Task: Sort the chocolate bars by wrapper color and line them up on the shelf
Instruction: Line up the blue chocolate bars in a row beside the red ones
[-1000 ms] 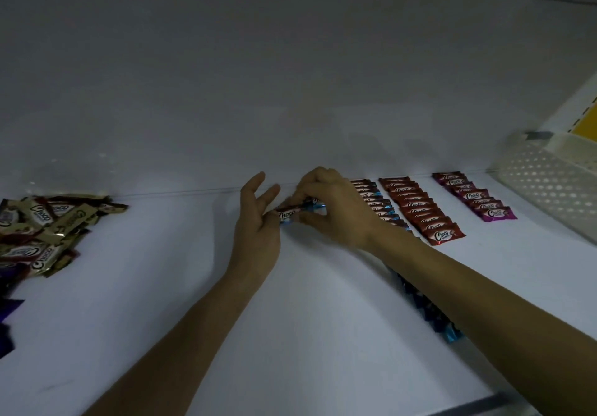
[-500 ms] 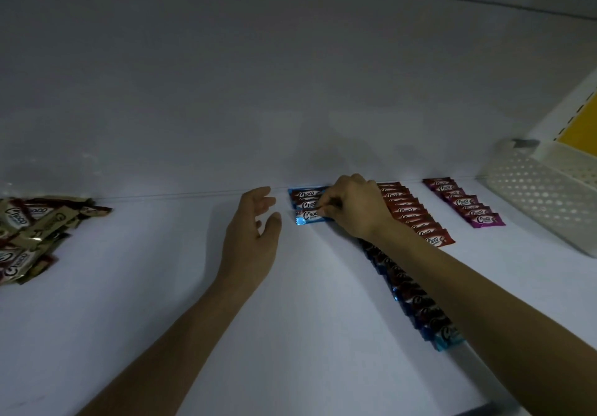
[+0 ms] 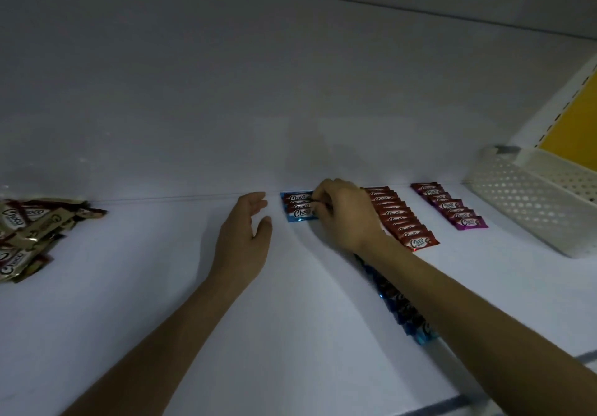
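right hand (image 3: 344, 214) maybe pinching bars (image 3: 298, 211), back edge (image 3: 161, 199)

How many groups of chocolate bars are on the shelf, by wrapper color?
Blue: 2, short blue row, long blue row
Red row: 1
Purple row: 1
Gold pile: 1
Total: 5 groups

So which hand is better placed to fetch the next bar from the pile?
Left, probably: the left hand is open, empty, nearer the pile; the right hand is curled on the blue bars.
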